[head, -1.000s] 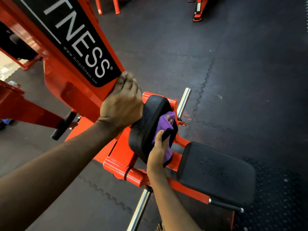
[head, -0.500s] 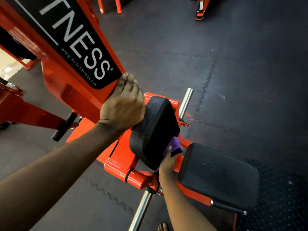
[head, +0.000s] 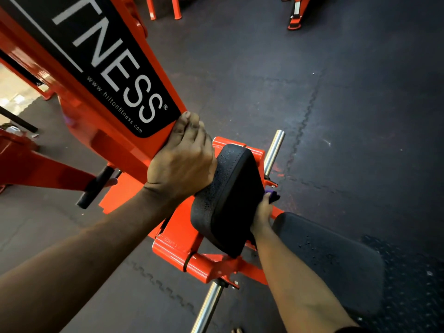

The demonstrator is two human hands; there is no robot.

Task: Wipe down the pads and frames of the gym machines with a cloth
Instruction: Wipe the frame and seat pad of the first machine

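Purple cloth [head: 272, 195] is seemingly pinched by the right hand [head: 262, 215] behind the pad [head: 228, 200]; the frame [head: 115, 145] is gripped by the left hand [head: 182, 162]. Snagging on the bracket [head: 258, 153] beside it is risked.

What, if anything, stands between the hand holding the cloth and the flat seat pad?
Nothing visible does: the right hand grips the purple cloth beside the upright pad, and the flat seat pad lies next to its wrist.
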